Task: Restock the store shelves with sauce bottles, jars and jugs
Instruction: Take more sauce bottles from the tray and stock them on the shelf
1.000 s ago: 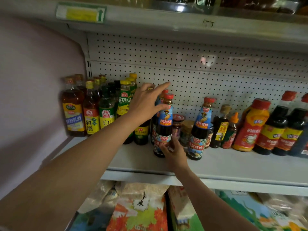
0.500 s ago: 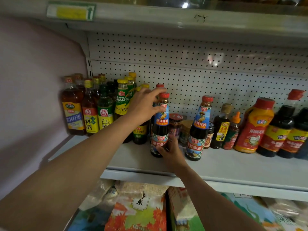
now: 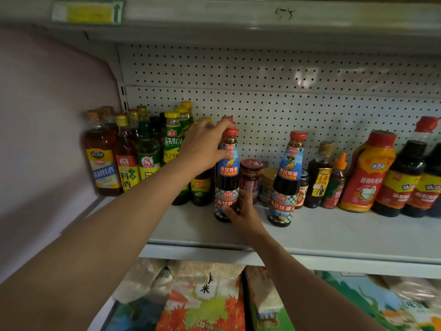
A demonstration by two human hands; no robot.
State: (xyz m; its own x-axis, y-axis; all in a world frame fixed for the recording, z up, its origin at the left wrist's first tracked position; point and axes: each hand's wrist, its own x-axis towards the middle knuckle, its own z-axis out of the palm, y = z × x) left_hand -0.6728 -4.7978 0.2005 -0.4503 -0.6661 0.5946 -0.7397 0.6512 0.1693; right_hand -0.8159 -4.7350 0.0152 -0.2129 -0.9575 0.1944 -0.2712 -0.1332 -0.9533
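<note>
The oyster sauce bottle (image 3: pixel 226 177) is gripped by both hands, left hand (image 3: pixel 202 146) at the neck, right hand (image 3: pixel 241 213) at the base; the jar (image 3: pixel 250 180) just beside the right hand could be knocked.

Red-capped, blue-labelled, checker-based bottle (image 3: pixel 227 177)

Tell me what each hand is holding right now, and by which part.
Both hold the same red-capped dark oyster sauce bottle with a blue label: the left hand grips its neck and shoulder, the right hand its base.
</note>
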